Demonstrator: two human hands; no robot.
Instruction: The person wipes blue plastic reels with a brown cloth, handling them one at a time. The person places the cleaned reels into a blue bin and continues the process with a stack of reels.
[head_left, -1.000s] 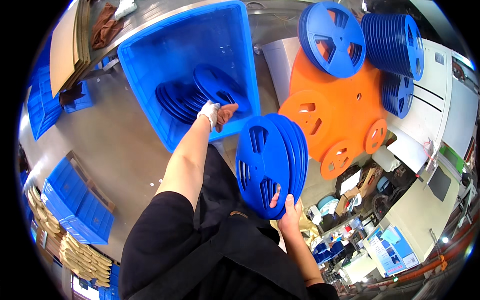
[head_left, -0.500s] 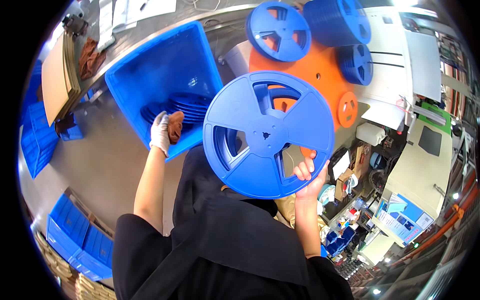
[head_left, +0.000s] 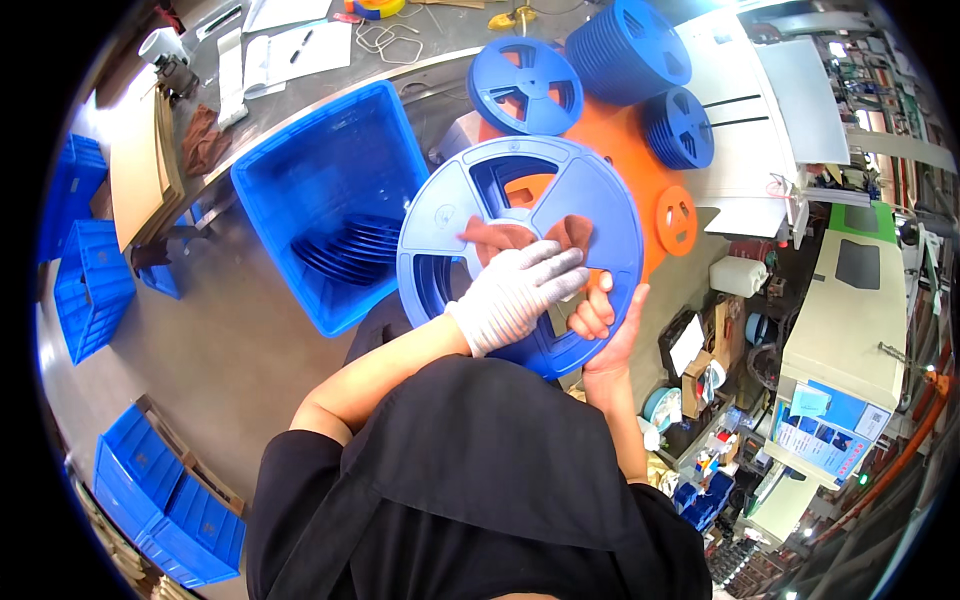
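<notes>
A large blue reel point(head_left: 435, 205) with cut-out windows is held up in front of my body. My right hand point(head_left: 612, 325), bare, grips its lower right rim, fingers curling through a window. Across the reel's face lies my left hand point(head_left: 515, 295) in a pale glove, pressing a brown cloth point(head_left: 493, 238) against the middle; the hub is covered. Left of the reel, a blue bin point(head_left: 300, 170) contains several dark blue discs point(head_left: 350, 250). Behind the held reel, an orange round surface point(head_left: 625, 150) carries a blue reel point(head_left: 525, 85), a tall reel stack point(head_left: 625, 55) and smaller reels point(head_left: 680, 130).
A grey workbench point(head_left: 400, 30) with papers runs along the far side. Cardboard sheets point(head_left: 140, 175) stand at the left, near blue crates point(head_left: 90, 290). More blue crates point(head_left: 170, 495) sit on the floor at lower left. A beige machine cabinet point(head_left: 845, 310) stands at the right.
My left hand has moved with the brown cloth from the blue bin's near edge onto the reel's face. My right hand still grips the reel, and the view has shifted slightly.
</notes>
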